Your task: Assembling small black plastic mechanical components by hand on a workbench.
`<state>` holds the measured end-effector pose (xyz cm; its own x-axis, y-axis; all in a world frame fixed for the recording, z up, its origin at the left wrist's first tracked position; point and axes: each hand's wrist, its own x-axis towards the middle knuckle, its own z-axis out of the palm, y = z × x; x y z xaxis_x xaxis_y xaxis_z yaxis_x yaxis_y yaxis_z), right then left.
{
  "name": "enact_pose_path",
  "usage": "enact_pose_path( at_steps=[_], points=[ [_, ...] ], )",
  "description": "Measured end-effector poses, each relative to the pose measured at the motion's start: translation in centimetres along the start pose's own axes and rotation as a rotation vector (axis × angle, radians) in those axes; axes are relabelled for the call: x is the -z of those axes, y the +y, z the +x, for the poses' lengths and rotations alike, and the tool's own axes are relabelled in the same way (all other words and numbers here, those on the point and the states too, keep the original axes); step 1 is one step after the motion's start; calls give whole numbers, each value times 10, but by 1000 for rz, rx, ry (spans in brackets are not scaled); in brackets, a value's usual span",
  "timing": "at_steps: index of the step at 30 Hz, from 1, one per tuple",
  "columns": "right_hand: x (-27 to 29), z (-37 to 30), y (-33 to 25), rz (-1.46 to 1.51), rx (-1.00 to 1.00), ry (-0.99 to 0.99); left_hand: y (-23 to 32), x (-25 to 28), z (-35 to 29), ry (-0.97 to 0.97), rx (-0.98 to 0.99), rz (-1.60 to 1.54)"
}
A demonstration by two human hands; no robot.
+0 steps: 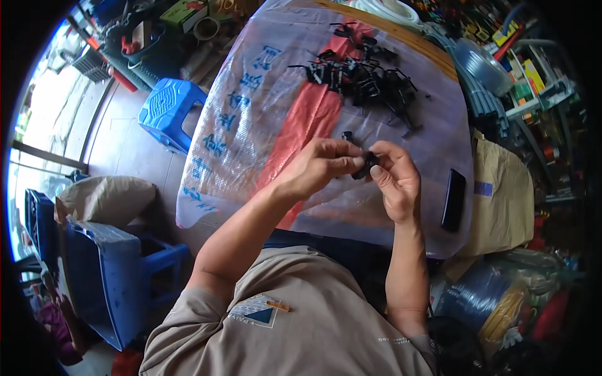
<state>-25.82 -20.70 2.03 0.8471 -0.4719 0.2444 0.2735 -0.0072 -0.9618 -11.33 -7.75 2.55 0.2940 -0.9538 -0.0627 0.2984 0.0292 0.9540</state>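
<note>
In the head view, the left hand [326, 161] and right hand [397, 180] pinch one small black plastic part [365, 167] between their fingertips over the plastic-covered surface [351, 216], so work on this piece looks under way. Farther off, a loose heap of black parts [359, 80] lies across the red stripe [307, 128], seemingly left to handle; a single black piece [347, 135] sits between heap and hands, and whether any are finished, I cannot tell.

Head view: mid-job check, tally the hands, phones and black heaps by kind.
Hands, left hand and right hand: 2
Phone: 1
Black heap: 1, its pieces too tangled to count
Total: 4
</note>
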Motion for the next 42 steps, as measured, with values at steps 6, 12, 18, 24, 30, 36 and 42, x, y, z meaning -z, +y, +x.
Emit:
enact_pose_path(
  at_steps=[6,12,18,24,30,36,42],
  points=[
    [27,-18,12,1,20,26,-14,-25,8,160,-294,440],
    [26,-18,4,49,20,123,-17,-44,15,107,-660,758],
    [23,-27,3,135,-5,138,-24,-54,11,179,-659,679],
    [20,-30,14,36,64,133,-35,-58,6,300,-656,689],
    [21,-23,9,-167,-15,188,-26,-50,7,286,-774,1075],
    [35,-35,0,-183,-87,24,-34,-34,8,276,-10,-212],
    [31,-36,6,-334,-129,6,-35,-33,-1,142,69,-319]
  ],
)
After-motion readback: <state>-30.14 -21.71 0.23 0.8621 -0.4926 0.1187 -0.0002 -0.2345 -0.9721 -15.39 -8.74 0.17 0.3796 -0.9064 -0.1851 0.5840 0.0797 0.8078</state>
